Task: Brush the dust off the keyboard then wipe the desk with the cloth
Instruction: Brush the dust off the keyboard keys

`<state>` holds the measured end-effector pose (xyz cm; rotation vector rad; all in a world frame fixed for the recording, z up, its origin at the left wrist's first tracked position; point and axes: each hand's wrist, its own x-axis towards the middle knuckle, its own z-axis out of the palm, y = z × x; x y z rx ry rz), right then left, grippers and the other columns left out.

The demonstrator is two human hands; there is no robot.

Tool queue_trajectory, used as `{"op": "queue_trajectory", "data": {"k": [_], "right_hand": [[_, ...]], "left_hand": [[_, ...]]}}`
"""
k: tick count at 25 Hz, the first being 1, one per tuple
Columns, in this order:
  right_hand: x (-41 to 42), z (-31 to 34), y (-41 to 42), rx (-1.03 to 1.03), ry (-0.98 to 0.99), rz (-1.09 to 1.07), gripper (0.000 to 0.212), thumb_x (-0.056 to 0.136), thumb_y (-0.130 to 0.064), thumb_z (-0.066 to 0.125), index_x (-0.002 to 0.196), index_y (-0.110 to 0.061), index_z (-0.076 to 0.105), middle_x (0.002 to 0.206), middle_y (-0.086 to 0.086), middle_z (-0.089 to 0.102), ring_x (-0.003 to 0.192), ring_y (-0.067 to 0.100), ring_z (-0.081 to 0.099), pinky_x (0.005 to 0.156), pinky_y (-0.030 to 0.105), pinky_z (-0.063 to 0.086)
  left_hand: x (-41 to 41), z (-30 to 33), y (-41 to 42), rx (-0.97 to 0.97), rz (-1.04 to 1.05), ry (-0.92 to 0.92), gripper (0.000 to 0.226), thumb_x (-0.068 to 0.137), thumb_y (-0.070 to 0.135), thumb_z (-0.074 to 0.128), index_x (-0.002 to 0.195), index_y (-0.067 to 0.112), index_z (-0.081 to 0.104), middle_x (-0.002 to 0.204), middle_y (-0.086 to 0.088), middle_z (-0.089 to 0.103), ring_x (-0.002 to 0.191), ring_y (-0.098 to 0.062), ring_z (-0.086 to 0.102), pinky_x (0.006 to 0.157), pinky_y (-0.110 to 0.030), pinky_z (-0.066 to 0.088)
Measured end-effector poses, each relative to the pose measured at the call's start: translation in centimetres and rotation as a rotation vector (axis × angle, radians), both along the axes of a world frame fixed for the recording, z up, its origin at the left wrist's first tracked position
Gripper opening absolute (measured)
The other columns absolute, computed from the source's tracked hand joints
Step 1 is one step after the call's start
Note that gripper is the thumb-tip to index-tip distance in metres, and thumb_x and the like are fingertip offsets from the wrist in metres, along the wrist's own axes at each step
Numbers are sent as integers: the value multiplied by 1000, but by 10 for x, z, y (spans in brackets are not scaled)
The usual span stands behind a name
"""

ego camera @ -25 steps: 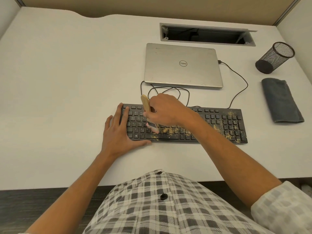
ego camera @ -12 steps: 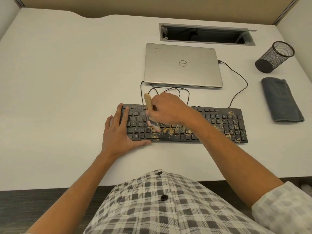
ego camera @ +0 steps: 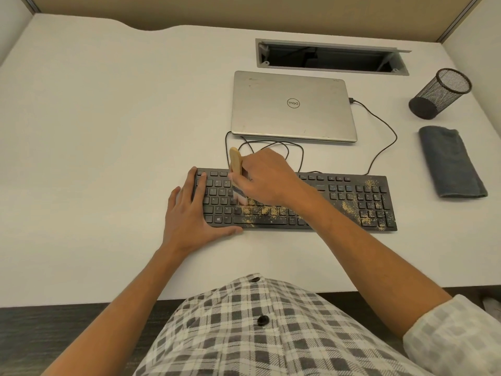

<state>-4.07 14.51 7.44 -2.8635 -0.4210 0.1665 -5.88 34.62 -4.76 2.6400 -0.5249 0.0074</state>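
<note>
Near the middle of the desk (ego camera: 95, 137), toward its front edge, a black keyboard (ego camera: 336, 202) lies dusted with tan grit. A wooden-handled brush (ego camera: 235, 169) is gripped by the curled fingers of the right hand (ego camera: 267, 177), bristles down on the left-centre keys, handle projecting toward the back edge. The left hand (ego camera: 189, 213) is laid flat, fingers straight, on the keyboard's left end. A folded grey cloth (ego camera: 450, 161) lies untouched near the right edge.

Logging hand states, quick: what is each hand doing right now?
Left hand: open, flat on the keyboard.
Right hand: gripping the brush.
</note>
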Motion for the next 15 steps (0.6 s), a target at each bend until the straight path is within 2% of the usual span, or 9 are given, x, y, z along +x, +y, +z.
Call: {"op": "queue_trajectory", "data": {"k": [3,6,9,12,15], "right_hand": [[-2,1,2,-22,58,25,41,98,-40,45,61,-22,39,55,-5,44,51,13,40,59,31,29],[-3,3,1,1,-32,9,46,98,-40,46,57,-25,32,49,-8,40,47,8,37,56,28,24],[-6,2,4,-26,20,33,45,98,-40,46,58,-24,32,53,-6,42,49,11,39,60,29,26],[-6,4,3,-54,-54,21,47,99,-40,43,57,-23,30,51,-5,40,49,15,40,66,32,32],[-4,5,4,-59,10,52,45,99,-39,44,59,-23,32,54,-4,42,51,16,42,62,31,31]], "left_hand": [[0,0,1,9,0,6,142,54,101,52,160,12,22,170,-7,10,148,-30,31,120,-54,27],[0,-1,0,5,1,-1,141,55,100,53,159,10,25,170,-9,12,147,-31,34,119,-54,28],[1,-2,1,12,5,1,140,55,101,53,159,11,24,170,-9,11,147,-31,33,120,-54,28],[1,-2,1,6,0,6,141,55,101,52,159,11,24,170,-9,11,147,-31,33,119,-54,28],[1,-2,1,14,2,3,141,55,101,52,159,11,24,170,-9,11,147,-31,33,119,-55,28]]}}
